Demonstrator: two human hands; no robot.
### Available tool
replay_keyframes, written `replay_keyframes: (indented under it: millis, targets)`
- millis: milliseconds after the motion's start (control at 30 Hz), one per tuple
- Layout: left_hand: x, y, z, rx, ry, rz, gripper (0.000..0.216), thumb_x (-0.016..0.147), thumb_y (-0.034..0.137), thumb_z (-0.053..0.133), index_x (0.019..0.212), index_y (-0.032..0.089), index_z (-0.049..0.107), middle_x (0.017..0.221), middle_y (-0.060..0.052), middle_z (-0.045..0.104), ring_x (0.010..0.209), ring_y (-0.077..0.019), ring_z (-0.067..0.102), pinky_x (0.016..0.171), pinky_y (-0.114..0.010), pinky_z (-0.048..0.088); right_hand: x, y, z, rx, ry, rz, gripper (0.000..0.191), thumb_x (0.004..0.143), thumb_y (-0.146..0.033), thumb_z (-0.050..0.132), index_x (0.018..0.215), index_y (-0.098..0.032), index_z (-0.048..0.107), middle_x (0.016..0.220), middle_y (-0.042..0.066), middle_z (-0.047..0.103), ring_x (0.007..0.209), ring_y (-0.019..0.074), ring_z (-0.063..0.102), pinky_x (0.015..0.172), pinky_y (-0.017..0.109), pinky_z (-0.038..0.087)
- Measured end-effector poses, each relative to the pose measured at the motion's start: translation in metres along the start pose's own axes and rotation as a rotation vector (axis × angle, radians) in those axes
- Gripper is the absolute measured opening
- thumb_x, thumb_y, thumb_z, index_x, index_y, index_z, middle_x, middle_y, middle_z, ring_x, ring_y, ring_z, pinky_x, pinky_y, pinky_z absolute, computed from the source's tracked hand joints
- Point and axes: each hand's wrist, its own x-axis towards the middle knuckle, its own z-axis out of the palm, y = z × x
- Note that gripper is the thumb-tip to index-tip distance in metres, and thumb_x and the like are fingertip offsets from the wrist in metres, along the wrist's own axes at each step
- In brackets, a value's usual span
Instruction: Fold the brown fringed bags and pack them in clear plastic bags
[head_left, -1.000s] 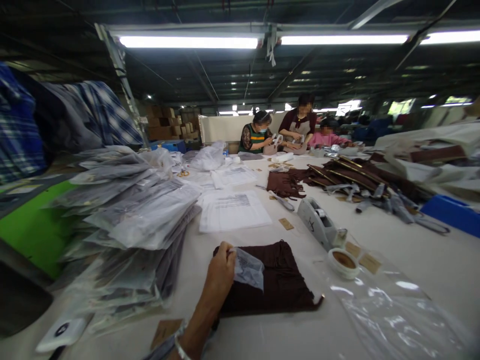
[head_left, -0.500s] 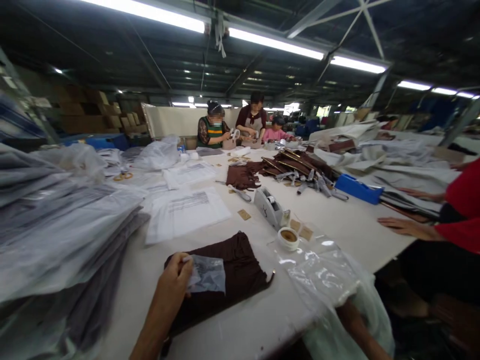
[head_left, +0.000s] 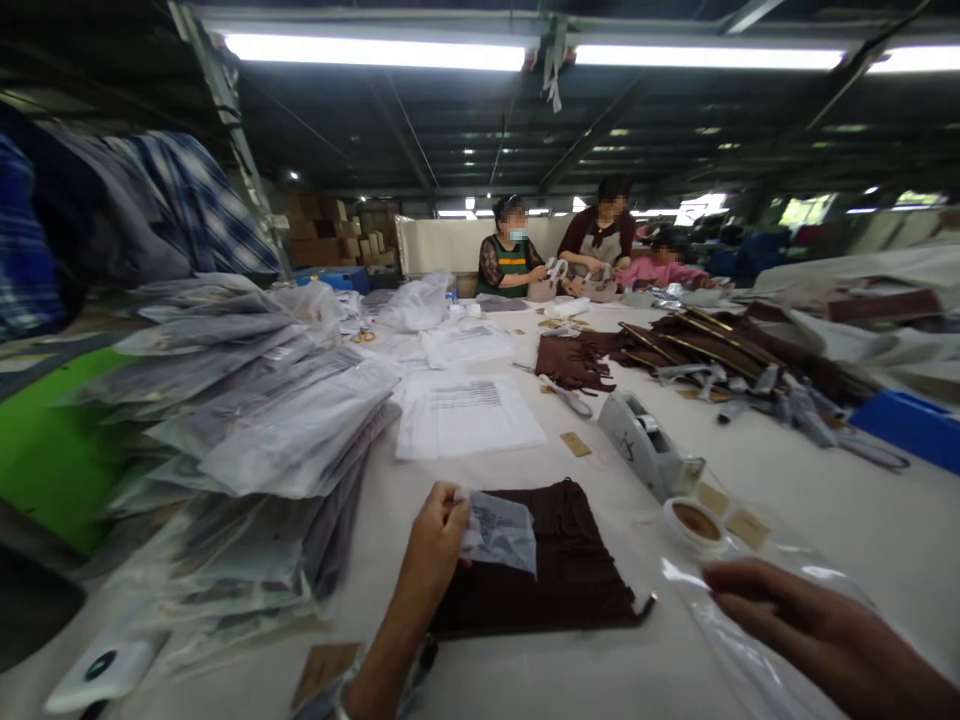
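My left hand [head_left: 435, 545] pinches the corner of a small clear plastic packet [head_left: 501, 530] and holds it over a folded dark brown garment [head_left: 559, 575] lying flat on the white table [head_left: 787, 480]. My right hand [head_left: 787, 615] reaches in from the lower right with fingers stretched out flat over a large clear plastic bag [head_left: 750, 640]; it grips nothing. A roll of tape [head_left: 694, 523] lies just beyond the bag.
A tall pile of bagged grey garments [head_left: 255, 430] fills the left. A tape dispenser [head_left: 645, 445], printed bags [head_left: 465, 415], card tags [head_left: 575, 444] and brown garments on hangers [head_left: 697, 350] lie further out. Three people [head_left: 592, 245] work at the far end. A blue bin [head_left: 911, 425] sits at the right.
The view swung right, then back left. My right hand has come into view over the clear bag. My left hand still holds the packet on the brown garment.
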Motion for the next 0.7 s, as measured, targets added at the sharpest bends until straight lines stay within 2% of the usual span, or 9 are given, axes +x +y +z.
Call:
replay_keyframes:
  millis: [33,100,167,233,333,433,533,567,700]
  targets:
    - [-0.003,0.004,0.001,-0.030,-0.032,0.016,0.031,0.085,0.052,0.048,0.091,0.022,0.046,0.071,0.002,0.058,0.056,-0.0162,0.058,0.045,-0.026,0.050,0.009,-0.029,0.015,0.047,-0.058,-0.062,0.044,0.065,-0.057,0.075,0.102,-0.033,0.075,0.119,0.009,0.070,0.100,0.0317,0.068,0.090,0.043,0.054]
    - [-0.010,0.012,0.003,-0.112,-0.113,0.051,0.033,0.086,0.053,0.052,0.093,0.021,0.047,0.072,0.002,0.060,0.060,-0.0157,0.059,0.052,-0.026,0.051,0.028,-0.084,0.051,0.165,-0.199,-0.207,0.070,0.070,-0.049,0.074,0.135,-0.028,0.057,0.142,0.009,0.054,0.123,0.0314,0.056,0.101,0.043,0.047]
    - [-0.018,0.018,0.004,-0.195,-0.171,0.077,0.034,0.087,0.052,0.055,0.096,0.021,0.048,0.072,0.002,0.060,0.060,-0.0145,0.058,0.054,-0.025,0.050,0.044,-0.122,0.087,0.234,-0.417,-0.309,0.076,0.065,-0.042,0.078,0.135,-0.022,0.055,0.137,0.010,0.057,0.121,0.0287,0.055,0.100,0.039,0.047]
    - [-0.022,0.018,0.002,-0.212,-0.142,0.092,0.033,0.088,0.051,0.055,0.099,0.020,0.048,0.071,0.003,0.060,0.057,-0.0138,0.057,0.053,-0.024,0.049,0.056,-0.141,0.117,0.232,-0.622,-0.291,0.054,0.065,-0.038,0.076,0.113,-0.018,0.066,0.108,0.007,0.070,0.094,0.0220,0.065,0.080,0.029,0.052]
    - [-0.022,0.008,-0.008,-0.141,-0.048,0.082,0.033,0.089,0.048,0.052,0.106,0.020,0.048,0.068,0.004,0.060,0.056,-0.0157,0.058,0.053,-0.026,0.049,0.067,-0.142,0.140,0.142,-0.662,-0.204,0.021,0.072,-0.035,0.066,0.082,-0.016,0.065,0.067,-0.002,0.064,0.058,0.0109,0.054,0.053,0.020,0.041]
    - [-0.020,0.000,-0.019,0.029,0.064,0.050,0.030,0.090,0.041,0.045,0.111,0.019,0.048,0.072,0.000,0.064,0.057,-0.0186,0.061,0.052,-0.029,0.050,0.078,-0.134,0.144,0.057,-0.599,-0.178,0.015,0.074,-0.032,0.062,0.077,-0.016,0.063,0.059,-0.004,0.059,0.051,0.0086,0.047,0.047,0.019,0.033]
    - [-0.021,0.008,-0.017,0.300,0.294,0.226,0.023,0.092,0.031,0.044,0.111,0.020,0.052,0.097,-0.007,0.067,0.083,-0.0214,0.067,0.073,-0.035,0.054,0.090,-0.128,0.148,-0.068,-0.552,-0.168,0.010,0.072,-0.026,0.063,0.072,-0.016,0.065,0.055,-0.004,0.059,0.048,0.0096,0.048,0.044,0.020,0.031]
    - [-0.022,0.012,-0.012,0.381,0.312,0.323,0.021,0.093,0.028,0.043,0.109,0.021,0.054,0.100,-0.006,0.067,0.089,-0.0212,0.066,0.079,-0.036,0.053,0.093,-0.127,0.150,-0.110,-0.538,-0.169,0.009,0.071,-0.025,0.064,0.072,-0.016,0.066,0.054,-0.003,0.060,0.048,0.0103,0.049,0.044,0.020,0.031]
    - [-0.022,0.012,0.024,0.715,0.046,0.635,0.022,0.093,0.013,0.040,0.096,0.022,0.059,0.088,-0.004,0.067,0.082,-0.0214,0.065,0.074,-0.035,0.055,0.104,-0.122,0.160,-0.258,-0.504,-0.211,0.012,0.076,-0.025,0.063,0.074,-0.016,0.070,0.062,0.000,0.068,0.058,0.0136,0.059,0.050,0.021,0.035]
